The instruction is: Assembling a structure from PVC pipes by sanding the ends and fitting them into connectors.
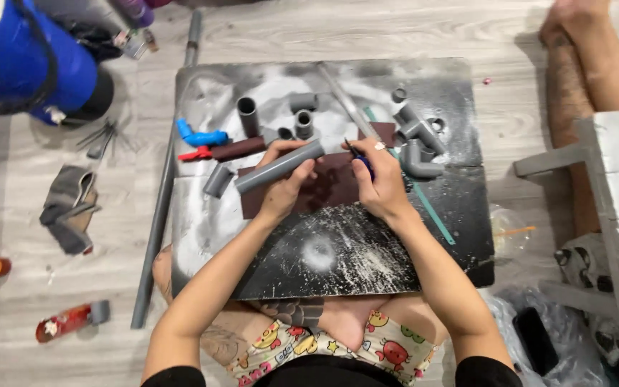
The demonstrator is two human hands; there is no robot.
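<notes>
My left hand [281, 188] grips a short grey plastic pipe [279, 166], held slanted over a dark brown sheet of sandpaper [324, 190] on a black, dust-streaked work board [338, 251]. Just to the right, my right hand [381, 183] is closed on a small dark blue tool [358, 155] whose tip points toward the pipe's upper end. A ring shows on one finger of that hand. The two hands are close together but apart.
Grey pipe pieces and elbow fittings [418, 140] lie on the board's far part, with a blue valve with a red handle [198, 140], a metal ruler [345, 104] and a green strip. A long grey pipe [160, 208] lies along the board's left edge. Another person's legs [582, 79] are at the right.
</notes>
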